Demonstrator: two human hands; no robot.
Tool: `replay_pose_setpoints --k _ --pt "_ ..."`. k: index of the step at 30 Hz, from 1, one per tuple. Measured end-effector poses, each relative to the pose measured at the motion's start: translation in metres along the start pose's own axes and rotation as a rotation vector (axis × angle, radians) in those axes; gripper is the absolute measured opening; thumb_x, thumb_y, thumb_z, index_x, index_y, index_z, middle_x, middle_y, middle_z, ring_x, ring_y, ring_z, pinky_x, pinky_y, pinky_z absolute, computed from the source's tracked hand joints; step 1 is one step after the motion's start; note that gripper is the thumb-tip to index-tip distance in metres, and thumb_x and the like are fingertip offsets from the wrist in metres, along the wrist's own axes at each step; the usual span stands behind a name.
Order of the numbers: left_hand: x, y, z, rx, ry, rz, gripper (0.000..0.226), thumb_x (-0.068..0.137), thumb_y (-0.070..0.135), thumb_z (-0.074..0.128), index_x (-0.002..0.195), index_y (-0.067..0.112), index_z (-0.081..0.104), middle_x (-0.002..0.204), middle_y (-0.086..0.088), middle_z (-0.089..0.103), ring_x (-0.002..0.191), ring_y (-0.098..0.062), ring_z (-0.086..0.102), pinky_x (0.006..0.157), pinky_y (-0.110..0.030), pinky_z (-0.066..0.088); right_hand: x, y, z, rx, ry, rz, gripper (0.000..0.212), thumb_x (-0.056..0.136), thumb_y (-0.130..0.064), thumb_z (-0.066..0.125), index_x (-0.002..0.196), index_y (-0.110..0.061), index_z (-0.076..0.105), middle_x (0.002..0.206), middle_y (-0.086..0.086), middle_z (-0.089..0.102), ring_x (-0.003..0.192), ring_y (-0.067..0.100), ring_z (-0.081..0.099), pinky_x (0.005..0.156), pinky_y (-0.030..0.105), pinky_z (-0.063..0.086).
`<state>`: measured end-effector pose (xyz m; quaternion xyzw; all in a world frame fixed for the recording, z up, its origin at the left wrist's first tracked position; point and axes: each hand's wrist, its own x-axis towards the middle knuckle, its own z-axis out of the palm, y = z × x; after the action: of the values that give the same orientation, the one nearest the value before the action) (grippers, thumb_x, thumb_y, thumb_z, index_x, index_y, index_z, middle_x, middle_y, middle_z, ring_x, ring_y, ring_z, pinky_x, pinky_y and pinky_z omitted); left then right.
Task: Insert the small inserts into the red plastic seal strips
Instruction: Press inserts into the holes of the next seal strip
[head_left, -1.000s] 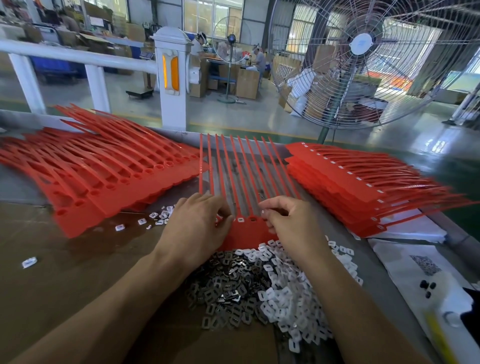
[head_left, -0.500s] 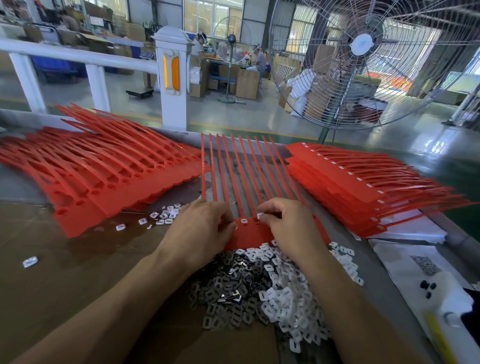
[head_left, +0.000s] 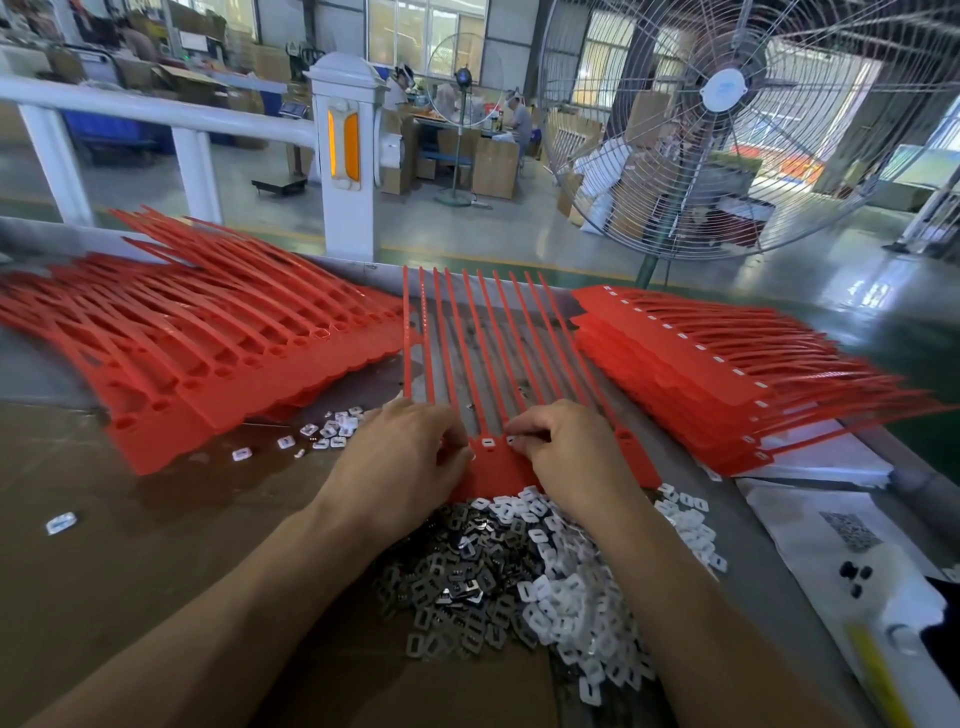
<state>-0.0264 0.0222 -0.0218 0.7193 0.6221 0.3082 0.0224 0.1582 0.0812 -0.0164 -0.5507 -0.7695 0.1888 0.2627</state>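
Inserts (head_left: 519, 582), metal and white plastic, lie heaped nearest on the cardboard-covered bench (head_left: 104, 571). Just beyond, both hands rest on the head end of a red seal strip sheet (head_left: 498, 467): the left hand (head_left: 400, 457) curls its fingers at the sheet's left edge, the right hand (head_left: 566, 452) pinches a small white insert at a slot. Farther back, stacked red seal strips (head_left: 218, 353) flank it, with a standing fan (head_left: 722, 104) behind.

Red strip sheet (head_left: 498, 364) beside inserts (head_left: 519, 571)
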Motion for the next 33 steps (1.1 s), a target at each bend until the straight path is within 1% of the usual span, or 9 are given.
replay_pose_setpoints --k 3,7,11,16,20,24,27,31,33 --pt "0.0 0.0 0.0 0.0 -0.008 -0.006 0.01 0.091 0.037 0.064 0.086 0.028 0.064 0.086 0.014 0.062 0.091 -0.013 0.054 0.088 -0.039 0.047 -0.003 -0.002 -0.001 0.0 -0.005 0.005 0.022 0.101 -0.018 0.067 0.12 -0.023 0.078 0.118 -0.009 0.066 0.105 0.007 0.061 0.089 0.013 0.041" --pt "0.0 -0.001 -0.001 -0.005 -0.014 0.004 0.011 0.091 0.038 0.064 0.085 0.029 0.063 0.085 0.016 0.061 0.09 -0.011 0.053 0.087 -0.038 0.047 -0.009 -0.001 -0.005 0.015 0.032 0.0 0.028 0.103 -0.015 0.062 0.128 -0.021 0.073 0.13 -0.005 0.069 0.119 0.01 0.063 0.099 0.019 0.044" --pt "0.0 -0.002 -0.001 -0.001 -0.025 0.002 0.011 0.092 0.038 0.063 0.086 0.029 0.062 0.085 0.016 0.061 0.09 -0.012 0.053 0.088 -0.039 0.047 -0.01 -0.001 -0.006 -0.108 0.027 -0.041 0.027 0.104 -0.01 0.058 0.121 -0.018 0.078 0.124 0.001 0.067 0.115 0.017 0.064 0.099 0.025 0.049" --pt "-0.001 -0.002 -0.002 0.007 -0.023 -0.001 0.011 0.092 0.038 0.064 0.085 0.029 0.062 0.084 0.016 0.06 0.09 -0.012 0.053 0.088 -0.039 0.047 -0.011 -0.005 -0.004 -0.253 -0.013 -0.115 0.035 0.102 -0.006 0.053 0.125 -0.02 0.075 0.119 0.003 0.062 0.108 0.02 0.062 0.088 0.023 0.048" --pt "0.0 -0.001 -0.001 0.011 -0.027 -0.002 0.011 0.092 0.038 0.064 0.085 0.029 0.062 0.085 0.016 0.06 0.09 -0.012 0.052 0.087 -0.038 0.046 -0.014 -0.009 -0.003 -0.388 -0.033 -0.136 0.04 0.1 -0.008 0.055 0.13 -0.026 0.071 0.115 -0.001 0.057 0.112 0.02 0.055 0.088 0.033 0.053" --pt "-0.001 -0.001 -0.002 0.003 -0.026 -0.007 0.012 0.092 0.039 0.064 0.086 0.028 0.062 0.084 0.016 0.059 0.09 -0.012 0.052 0.087 -0.038 0.046 -0.014 -0.014 -0.004 -0.476 -0.044 -0.132 0.039 0.098 -0.008 0.053 0.127 -0.027 0.071 0.109 -0.002 0.054 0.109 0.02 0.053 0.075 0.032 0.046" --pt "-0.001 0.0 -0.003 -0.004 -0.028 -0.012 0.011 0.092 0.037 0.064 0.088 0.027 0.064 0.087 0.014 0.062 0.092 -0.013 0.053 0.088 -0.039 0.047 -0.011 -0.016 -0.006 -0.469 -0.061 -0.114 0.039 0.097 -0.009 0.054 0.127 -0.028 0.071 0.112 -0.002 0.055 0.112 0.021 0.053 0.081 0.032 0.046" --pt "-0.001 0.001 -0.004 -0.044 0.008 -0.022 0.011 0.093 0.037 0.065 0.09 0.026 0.066 0.091 0.012 0.066 0.094 -0.013 0.056 0.09 -0.039 0.044 -0.011 -0.01 -0.009 -0.363 -0.066 -0.117 0.033 0.102 -0.015 0.054 0.128 -0.027 0.071 0.117 -0.004 0.058 0.115 0.017 0.055 0.097 0.037 0.052" --pt "0.0 0.001 -0.004 -0.059 0.047 -0.013 0.01 0.094 0.037 0.065 0.089 0.028 0.065 0.089 0.013 0.066 0.093 -0.013 0.057 0.09 -0.039 0.043 -0.013 -0.006 -0.009 -0.32 -0.035 -0.141 0.029 0.103 -0.02 0.054 0.126 -0.025 0.073 0.114 -0.006 0.06 0.109 0.014 0.058 0.097 0.037 0.053"
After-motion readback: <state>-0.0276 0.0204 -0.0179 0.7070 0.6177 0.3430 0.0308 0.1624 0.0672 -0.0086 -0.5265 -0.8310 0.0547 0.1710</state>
